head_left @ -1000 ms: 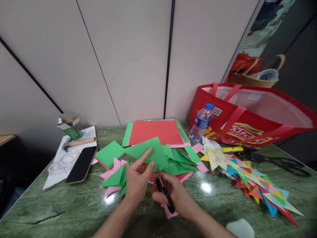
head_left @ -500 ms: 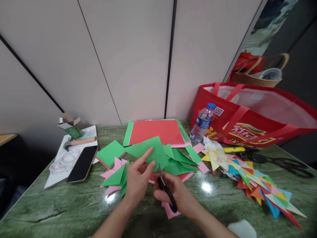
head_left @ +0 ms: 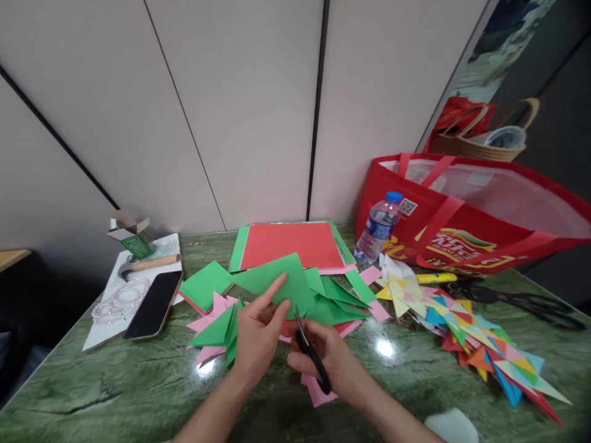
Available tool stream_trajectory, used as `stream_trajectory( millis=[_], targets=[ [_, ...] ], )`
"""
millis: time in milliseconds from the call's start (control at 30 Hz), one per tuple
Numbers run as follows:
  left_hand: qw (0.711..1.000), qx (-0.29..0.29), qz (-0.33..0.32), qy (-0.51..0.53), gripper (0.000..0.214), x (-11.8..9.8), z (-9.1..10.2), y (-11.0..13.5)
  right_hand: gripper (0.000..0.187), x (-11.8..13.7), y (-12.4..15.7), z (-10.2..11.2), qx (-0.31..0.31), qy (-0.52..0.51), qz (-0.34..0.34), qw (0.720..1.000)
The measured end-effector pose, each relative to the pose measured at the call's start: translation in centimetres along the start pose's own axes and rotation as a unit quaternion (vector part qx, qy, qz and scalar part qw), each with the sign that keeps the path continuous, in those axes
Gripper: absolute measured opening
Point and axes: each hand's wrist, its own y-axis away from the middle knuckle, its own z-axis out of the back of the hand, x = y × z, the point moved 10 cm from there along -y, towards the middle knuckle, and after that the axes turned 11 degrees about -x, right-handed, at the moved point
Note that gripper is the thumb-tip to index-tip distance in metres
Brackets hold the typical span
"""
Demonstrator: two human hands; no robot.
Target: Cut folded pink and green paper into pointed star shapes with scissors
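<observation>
A folded piece of green paper [head_left: 272, 275] is pinched between the thumb and fingers of my left hand [head_left: 259, 323], its pointed end to the left. My right hand [head_left: 325, 354] grips black-handled scissors [head_left: 307, 349], whose blade tips touch or almost touch the paper's lower edge. Below the hands lies a pink scrap [head_left: 317, 391]. More green pieces [head_left: 339, 295] lie behind my right hand, over pink and red ones. To the left of my left hand are green folded triangles [head_left: 213, 331] and a square green stack [head_left: 207, 284].
Red and green sheets [head_left: 293, 246] lie by the wall. A water bottle [head_left: 378, 227] stands before a red bag [head_left: 462, 215]. Colourful folded-paper pieces [head_left: 480, 344] and a second pair of scissors [head_left: 530, 306] lie right; a phone [head_left: 154, 306], hammer [head_left: 150, 263] and small box [head_left: 133, 237] are left.
Almost nothing differs. The green paper and the scissors have shifted very slightly; both hands keep their hold.
</observation>
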Motion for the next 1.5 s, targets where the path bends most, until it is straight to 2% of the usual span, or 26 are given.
stream_trajectory(
  millis=[633,900,1200,1500],
  targets=[
    [1.000,-0.020,0.006,-0.008,0.054,-0.3,0.2,0.3,0.029,-0.4,-0.3,0.8,-0.020,0.029,0.029,0.999],
    [1.000,-0.015,0.006,-0.007,0.056,-0.1,0.2,0.2,0.032,-0.6,-0.3,1.1,-0.038,0.036,0.012,0.999],
    [1.000,-0.012,0.010,0.018,0.056,0.6,0.1,0.1,0.035,-2.1,-0.4,1.3,-0.050,0.043,-0.015,0.998],
    [0.995,0.021,0.063,0.076,0.053,1.6,-1.3,0.8,0.037,-0.5,-0.4,1.7,-0.085,0.028,0.010,0.996]
  ],
)
